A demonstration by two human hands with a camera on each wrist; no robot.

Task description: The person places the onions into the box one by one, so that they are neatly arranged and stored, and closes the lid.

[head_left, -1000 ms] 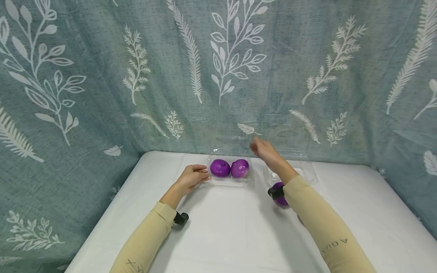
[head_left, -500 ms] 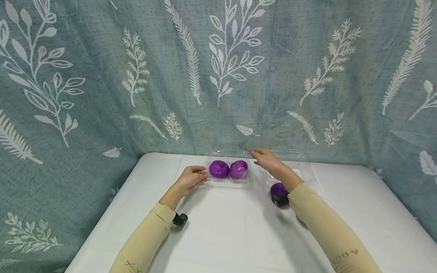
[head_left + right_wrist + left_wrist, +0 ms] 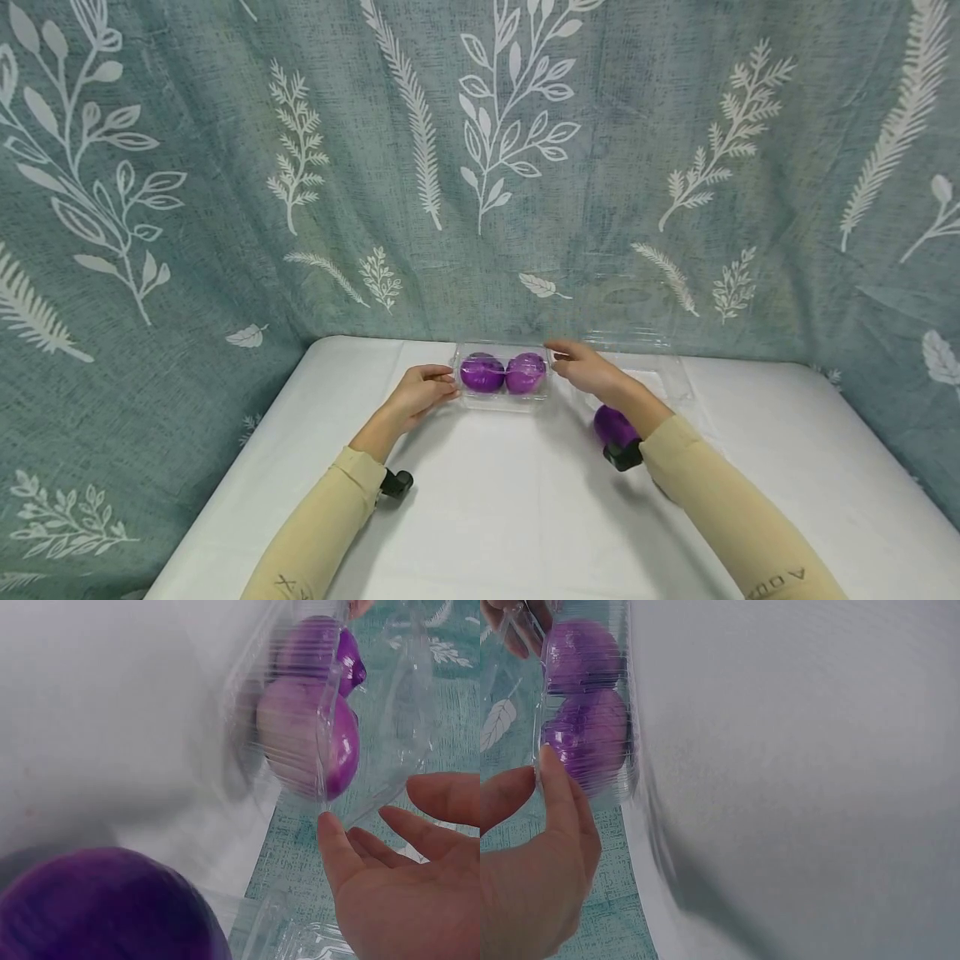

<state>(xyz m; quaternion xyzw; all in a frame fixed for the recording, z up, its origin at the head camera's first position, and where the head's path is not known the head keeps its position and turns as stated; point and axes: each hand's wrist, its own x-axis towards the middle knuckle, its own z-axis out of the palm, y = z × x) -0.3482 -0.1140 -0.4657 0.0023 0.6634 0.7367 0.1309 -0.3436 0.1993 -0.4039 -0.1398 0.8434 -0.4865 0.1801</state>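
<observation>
Two purple onions [image 3: 482,372] [image 3: 526,372] sit side by side in a clear plastic clamshell box [image 3: 501,403] at the table's far edge. Its lid [image 3: 412,697] tilts over them, partly lowered. At the box's left end, my left hand [image 3: 418,395] pinches the rim between thumb and forefinger, clearest in the left wrist view. My right hand [image 3: 592,372] is at the right end, its fairly straight fingers spread. One upper fingertip touches the lid's corner, and a lower digit meets the base rim in the right wrist view.
Another purple onion [image 3: 615,427] lies on the white table [image 3: 480,517] below my right wrist, partly covered by the black wrist camera [image 3: 624,455]. Behind it stands a second clear box [image 3: 678,379], lid raised. A patterned green curtain [image 3: 435,275] borders the table's back.
My right hand has come down and slightly towards me at the box's right end. The lid over the two onions has lowered with it. My left hand has stayed at the left end.
</observation>
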